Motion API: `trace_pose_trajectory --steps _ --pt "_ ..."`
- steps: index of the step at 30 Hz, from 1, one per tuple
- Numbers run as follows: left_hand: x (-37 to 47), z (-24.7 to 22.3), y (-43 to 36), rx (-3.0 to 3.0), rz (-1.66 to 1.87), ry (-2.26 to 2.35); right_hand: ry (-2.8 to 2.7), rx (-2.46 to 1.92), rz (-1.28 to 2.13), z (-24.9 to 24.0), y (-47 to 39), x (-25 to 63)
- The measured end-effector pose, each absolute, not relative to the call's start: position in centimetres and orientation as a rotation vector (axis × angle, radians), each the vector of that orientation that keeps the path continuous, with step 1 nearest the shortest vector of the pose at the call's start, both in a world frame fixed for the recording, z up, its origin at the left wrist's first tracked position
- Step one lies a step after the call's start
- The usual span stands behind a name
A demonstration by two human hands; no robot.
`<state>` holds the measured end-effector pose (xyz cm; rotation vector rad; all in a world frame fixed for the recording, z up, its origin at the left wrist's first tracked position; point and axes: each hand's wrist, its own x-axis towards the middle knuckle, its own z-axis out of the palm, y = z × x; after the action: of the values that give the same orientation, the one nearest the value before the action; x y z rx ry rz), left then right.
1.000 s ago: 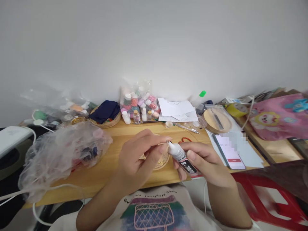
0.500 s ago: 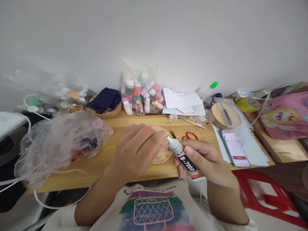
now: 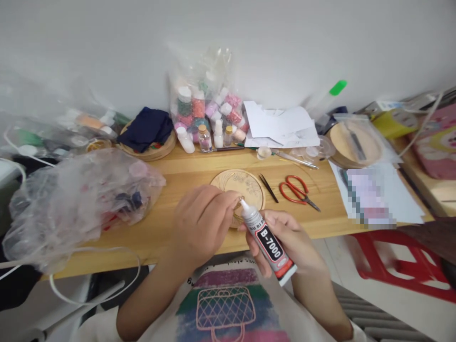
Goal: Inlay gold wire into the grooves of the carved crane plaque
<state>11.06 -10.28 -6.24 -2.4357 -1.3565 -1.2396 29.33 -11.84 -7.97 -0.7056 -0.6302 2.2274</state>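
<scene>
My right hand [image 3: 294, 235] grips a B-7000 glue tube [image 3: 270, 243], tilted with its white nozzle up and to the left. The nozzle tip meets the fingertips of my left hand [image 3: 203, 221]. Thumb and forefinger of that hand are pinched together; a tiny wire-like or shiny bit shows at their tips, too small to name. Below and beyond both hands lies a round wooden disc [image 3: 237, 176] with engraved lines, partly covered by my fingers. Black tweezers [image 3: 269, 188] and red-handled scissors [image 3: 299, 192] rest to its right.
Clear plastic bags [image 3: 81, 204] fill the left. Bead jars [image 3: 197, 107], small bottles [image 3: 205, 138], papers [image 3: 281, 126] and a folded dark cloth [image 3: 146, 129] line the wall. A phone [image 3: 370, 197] lies on white sheets at right; a red stool [image 3: 392, 261] stands below.
The view has tipped downward, so more of the disc, tweezers and scissors shows. My hands stay close together, with the nozzle still at my left fingertips.
</scene>
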Motion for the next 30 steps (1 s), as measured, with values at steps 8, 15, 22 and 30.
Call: trace_pose_trajectory --steps 8,15,22,30 --pt "11.1 -6.5 -9.9 -2.738 -1.384 -1.499 -0.582 -0.682 2.265 -9.3 -11.7 30.2" --pt "11.0 -7.8 -9.5 -2.743 -1.33 -1.303 -0.535 -0.687 2.286 -10.2 -12.0 30.7" --pt "10.9 -7.7 -9.7 -2.645 -1.168 -1.172 -0.664 -0.798 2.25 -10.3 -12.1 31.1" --pt "11.1 -6.7 -10.6 -2.654 -1.274 -1.386 -0.589 -0.757 2.245 -8.9 -12.5 30.5"
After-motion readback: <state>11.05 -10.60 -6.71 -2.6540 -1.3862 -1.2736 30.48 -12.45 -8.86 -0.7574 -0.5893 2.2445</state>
